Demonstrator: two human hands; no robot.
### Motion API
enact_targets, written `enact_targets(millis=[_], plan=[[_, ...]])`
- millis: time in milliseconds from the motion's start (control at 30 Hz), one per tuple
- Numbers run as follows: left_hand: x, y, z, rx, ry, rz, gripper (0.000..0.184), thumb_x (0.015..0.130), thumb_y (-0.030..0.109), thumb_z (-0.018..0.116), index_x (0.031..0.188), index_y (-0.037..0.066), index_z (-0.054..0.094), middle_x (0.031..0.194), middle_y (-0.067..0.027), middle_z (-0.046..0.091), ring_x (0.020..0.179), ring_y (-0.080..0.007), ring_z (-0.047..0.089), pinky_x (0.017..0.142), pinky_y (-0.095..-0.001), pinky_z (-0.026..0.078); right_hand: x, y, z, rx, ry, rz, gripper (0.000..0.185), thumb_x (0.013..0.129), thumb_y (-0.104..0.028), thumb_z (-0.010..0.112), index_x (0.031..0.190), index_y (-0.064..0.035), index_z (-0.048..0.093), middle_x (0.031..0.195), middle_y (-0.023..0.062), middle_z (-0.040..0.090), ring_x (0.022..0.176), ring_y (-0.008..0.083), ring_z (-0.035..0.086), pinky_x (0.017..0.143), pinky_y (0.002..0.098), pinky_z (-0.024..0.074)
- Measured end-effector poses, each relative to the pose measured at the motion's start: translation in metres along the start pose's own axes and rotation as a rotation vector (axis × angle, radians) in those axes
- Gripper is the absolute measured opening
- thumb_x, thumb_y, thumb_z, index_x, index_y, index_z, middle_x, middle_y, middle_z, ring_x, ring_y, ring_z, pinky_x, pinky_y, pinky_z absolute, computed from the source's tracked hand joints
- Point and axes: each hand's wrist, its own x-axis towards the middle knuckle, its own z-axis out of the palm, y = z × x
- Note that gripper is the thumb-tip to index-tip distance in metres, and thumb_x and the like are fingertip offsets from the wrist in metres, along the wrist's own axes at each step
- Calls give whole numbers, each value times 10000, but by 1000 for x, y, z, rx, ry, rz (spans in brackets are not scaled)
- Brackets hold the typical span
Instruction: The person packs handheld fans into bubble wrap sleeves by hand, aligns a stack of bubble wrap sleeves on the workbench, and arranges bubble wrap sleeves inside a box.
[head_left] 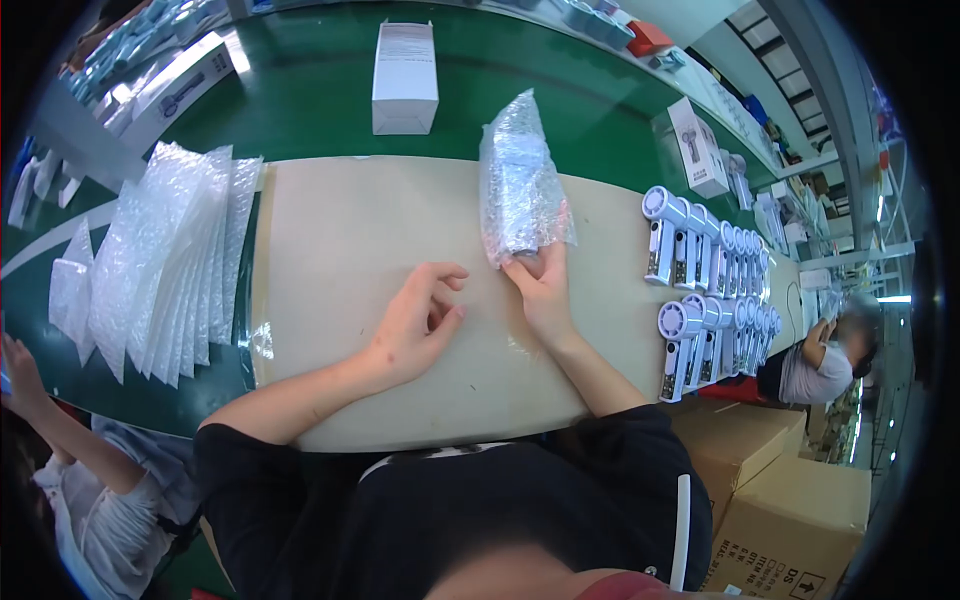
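My right hand [545, 298] grips the lower end of a bubble-wrap bag [520, 175], with the thumb on the near side. Something pale sits inside the bag, blurred by the plastic. My left hand [412, 322] hovers over or rests on the beige board [340, 230]. Its fingers are loosely bent, thumb apart from them, and nothing is held. To the left lies a fanned stack of flat bubble-wrap bags [165, 260]. Two rows of lilac-and-white handheld fans [685, 245] stand at the board's right side.
A white box [405, 80] stands at the back on the green table [300, 90]. Printed boxes lie at the left [180, 90] and right [698, 150]. Cardboard cartons [790, 520] are at the lower right. One person [100, 500] sits at my left, another [820, 360] farther off right.
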Motion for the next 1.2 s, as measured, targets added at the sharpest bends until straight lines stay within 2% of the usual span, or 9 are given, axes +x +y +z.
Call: enact_targets(millis=[200, 367, 433, 533, 700, 933, 1033, 1100, 1200], plan=[[0, -2, -4, 28, -36, 16, 265, 850, -13, 543, 1102, 31, 474, 973, -85, 501, 743, -107, 542, 659, -249, 472, 16, 10, -3, -156, -42, 31, 638, 862, -11, 561, 1367, 44, 175, 1300, 171, 432, 1150, 232, 505, 920, 318, 435], [1, 0, -6, 62, -103, 50, 199, 851, 4, 544, 1045, 34, 514, 949, -72, 502, 718, -109, 528, 641, -252, 467, 87, 6, 10, -296, -124, -210, 550, 841, -40, 576, 1325, 33, 326, 1280, 192, 486, 1079, 285, 560, 878, 333, 454], [1, 1, -4, 73, -114, 57, 183, 850, 9, 546, 1031, 29, 522, 943, -72, 505, 708, -111, 530, 633, -253, 467, 124, -20, 25, -817, -98, -87, 396, 828, -76, 572, 1208, 6, 493, 1215, 202, 541, 1086, 348, 541, 876, 382, 446], [0, 4, -5, 81, -99, 50, 169, 852, 18, 549, 1019, 29, 530, 919, -73, 523, 685, -117, 544, 621, -256, 468, 141, 1, 43, -1417, 11, -933, 281, 811, -102, 567, 1078, -18, 587, 1152, 190, 576, 1092, 369, 513, 888, 418, 421], [-1, 0, -5, -11, -115, 28, 146, 859, 49, 559, 1005, 50, 548, 743, -47, 573, 605, -122, 566, 575, -267, 469, 54, 28, 61, -1192, -554, -751, 324, 824, -94, 556, 1146, -59, 565, 1312, 141, 479, 1217, 314, 433, 976, 429, 369], [-3, 9, -4, 160, -271, 135, 106, 873, 77, 567, 977, 56, 570, 686, -23, 573, 577, -113, 544, 556, -268, 463, 28, 16, 40, -1098, -610, -740, 377, 827, -189, 573, 1181, -64, 540, 1329, 176, 439, 1253, 338, 380, 1018, 452, 321], [9, 26, -14, 139, -114, 236, 111, 885, 76, 546, 990, 40, 542, 729, -47, 567, 652, -134, 567, 596, -280, 470, 33, 19, 35, -1153, -612, -818, 403, 800, -182, 613, 1182, -75, 545, 1326, 140, 466, 1237, 293, 421, 977, 406, 367], [25, 70, -25, -239, -22, 345, 110, 919, 123, 491, 988, 37, 494, 787, -90, 565, 721, -174, 570, 659, -302, 468, 32, 10, 38, -898, -652, -532, 424, 795, -236, 603, 1168, -44, 539, 1315, 163, 453, 1234, 323, 398, 999, 445, 322], [35, 139, -29, -711, -189, 432, 287, 944, 335, 424, 1047, 67, 428, 822, -108, 578, 798, -191, 528, 732, -304, 425, 30, 21, 34, -849, -652, -583, 403, 798, -230, 580, 1145, -26, 551, 1320, 167, 440, 1236, 333, 379, 1008, 465, 295]])
